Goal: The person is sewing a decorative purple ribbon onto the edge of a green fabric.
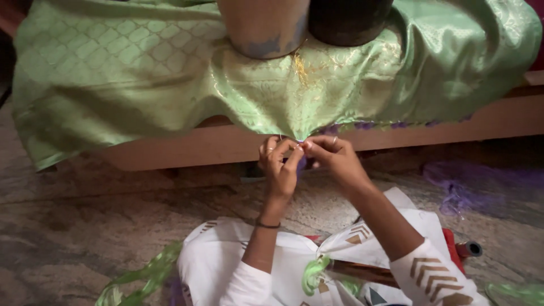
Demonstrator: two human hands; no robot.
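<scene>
1. The left hand (279,164) and the right hand (334,158) are meeting at the hanging edge of a green silk cloth (141,73), fingertips pinching together on a small point of its border, just below the wooden ledge (226,144).
2. Both hands are closing on that edge, and a bit of purple thread (301,164) is showing between them; whether a needle is being held is too small to tell.
3. The cloth is lying draped over the ledge, spilling down at the middle where the hands are gripping it. Two pots (266,28) are standing on it near the far side, seemingly weighing it down.
4. The fabric is looking light, soft and glossy, so it is likely slipping easily and snagging under rough pulling; pinching close to the woven border is probably giving the surest hold.
5. A loose purple bundle (476,187) is lying on the stone floor (85,226) to the right, and green strands (147,275) are trailing beside the person's lap.
</scene>
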